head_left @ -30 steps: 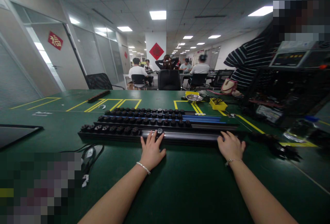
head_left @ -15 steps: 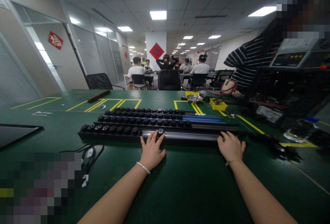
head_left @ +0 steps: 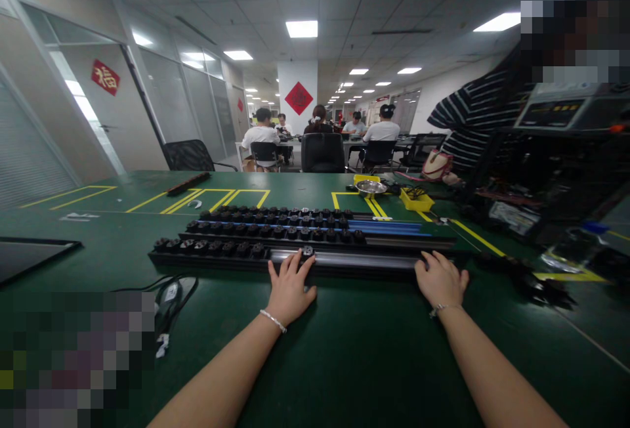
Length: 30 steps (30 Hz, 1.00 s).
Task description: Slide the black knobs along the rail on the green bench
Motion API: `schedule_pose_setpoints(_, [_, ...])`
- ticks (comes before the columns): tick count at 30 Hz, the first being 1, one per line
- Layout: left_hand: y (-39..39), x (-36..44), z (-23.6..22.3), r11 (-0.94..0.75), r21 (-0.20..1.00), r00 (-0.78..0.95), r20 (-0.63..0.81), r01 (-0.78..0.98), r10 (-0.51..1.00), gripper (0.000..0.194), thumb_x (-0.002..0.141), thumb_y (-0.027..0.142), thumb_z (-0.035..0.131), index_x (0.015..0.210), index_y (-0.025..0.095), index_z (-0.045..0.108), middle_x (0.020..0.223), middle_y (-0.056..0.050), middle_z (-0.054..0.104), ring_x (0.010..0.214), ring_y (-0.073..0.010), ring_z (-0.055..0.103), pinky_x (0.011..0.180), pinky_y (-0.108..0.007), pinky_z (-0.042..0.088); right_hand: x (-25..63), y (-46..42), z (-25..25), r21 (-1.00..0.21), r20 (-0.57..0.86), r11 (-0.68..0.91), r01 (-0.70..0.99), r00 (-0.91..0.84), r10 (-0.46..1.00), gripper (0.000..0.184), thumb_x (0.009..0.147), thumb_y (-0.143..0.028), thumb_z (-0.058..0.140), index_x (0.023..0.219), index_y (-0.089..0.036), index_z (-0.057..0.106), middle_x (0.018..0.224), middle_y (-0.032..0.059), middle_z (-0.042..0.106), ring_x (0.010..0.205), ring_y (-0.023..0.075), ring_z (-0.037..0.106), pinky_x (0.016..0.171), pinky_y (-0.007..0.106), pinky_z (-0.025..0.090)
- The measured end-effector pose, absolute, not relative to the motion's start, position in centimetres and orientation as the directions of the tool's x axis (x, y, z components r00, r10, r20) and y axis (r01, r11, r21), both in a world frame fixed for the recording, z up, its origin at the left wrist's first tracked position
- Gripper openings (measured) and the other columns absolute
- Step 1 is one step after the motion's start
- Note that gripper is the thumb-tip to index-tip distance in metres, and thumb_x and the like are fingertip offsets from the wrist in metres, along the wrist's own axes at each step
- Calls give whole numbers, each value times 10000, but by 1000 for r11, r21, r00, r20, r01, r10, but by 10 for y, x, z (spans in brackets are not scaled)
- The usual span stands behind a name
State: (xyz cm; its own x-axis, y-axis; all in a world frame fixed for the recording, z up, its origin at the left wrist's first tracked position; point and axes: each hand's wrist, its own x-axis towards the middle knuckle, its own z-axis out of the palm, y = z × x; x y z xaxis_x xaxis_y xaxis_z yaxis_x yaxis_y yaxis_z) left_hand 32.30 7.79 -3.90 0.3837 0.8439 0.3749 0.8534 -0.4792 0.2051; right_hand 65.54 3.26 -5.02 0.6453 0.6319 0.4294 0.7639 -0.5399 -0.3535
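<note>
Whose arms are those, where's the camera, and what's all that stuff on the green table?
They belong to someone wearing the camera on their head, so it looks forward and down. The left hand touches the front rail beside a lone black piece; the right hand touches it farther right. Neither lifts anything. On the rail's left part sits a row of black pieces. The rail lies on the green table, with a blue strip, a metal bowl and a yellow tray farther back.

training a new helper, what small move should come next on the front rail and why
Probably slide the lone black part left along the rail toward the row of black parts: a gap separates them, the left hand has its fingers at that part, and the right hand rests toward the rail's right end.
</note>
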Motion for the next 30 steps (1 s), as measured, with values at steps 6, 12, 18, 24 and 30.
schedule_pose_setpoints(6, [79,325,-42,-469,272,336,416,840,845,553,720,283,554,1252,259,407,1400,-76,388,1301,-276,297,1049,-649,68,657,32,-49,-347,410,-542,765,644,646,480,822,-384,297,1169,-219,586,1298,89,484,1191,265,393,1035,556,152])
schedule_pose_setpoints(12, [80,325,-44,-448,312,299,424,838,855,509,713,268,559,1196,184,419,1321,-120,465,1305,-276,301,1065,-630,77,655,32,-47,-345,411,-538,769,639,650,477,817,-371,302,1172,-222,584,1301,85,483,1190,264,396,1032,559,162])
schedule_pose_setpoints(18, [79,324,-41,-441,327,303,396,836,867,510,730,274,538,1212,189,395,1341,-106,452,1321,-263,272,1073,-622,50,654,31,-45,-344,390,-548,763,647,656,492,820,-381,287,1177,-208,578,1308,89,477,1199,264,391,1041,550,145])
schedule_pose_setpoints(24, [78,324,-39,-442,307,321,371,843,871,529,729,286,547,1225,188,392,1341,-101,455,1319,-270,272,1069,-633,50,653,30,-43,-329,380,-551,767,642,666,505,825,-384,270,1184,-196,572,1313,89,474,1202,265,386,1043,543,139])
schedule_pose_setpoints(30, [78,324,-38,-454,325,328,374,830,867,544,723,281,545,1236,208,381,1345,-76,457,1315,-260,272,1061,-647,33,655,32,-48,-340,417,-548,764,645,640,471,812,-371,299,1159,-227,582,1302,72,486,1188,250,405,1037,541,150])
